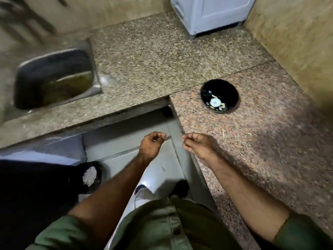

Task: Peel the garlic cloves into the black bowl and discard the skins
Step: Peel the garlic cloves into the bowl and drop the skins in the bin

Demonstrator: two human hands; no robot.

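Bowl (219,96) sits on the worktop (252,141), ahead and right of my hands, pale garlic inside. My right hand (195,144) is nearer it. Both hands' fingers curl, left hand (151,144) too; any skin held is too small to tell.

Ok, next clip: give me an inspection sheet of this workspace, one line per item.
Surface: speckled granite counter, L-shaped, a few bits near its edge.
Job's things: black bowl on the counter with pale garlic pieces inside.
Clutter: dark bin on the floor holding pale scraps.
Hands: left hand and right hand curled off the counter edge; what they hold is unclear.
Cables: nothing seen.
Surroundings: steel sink at left, white appliance at the back.
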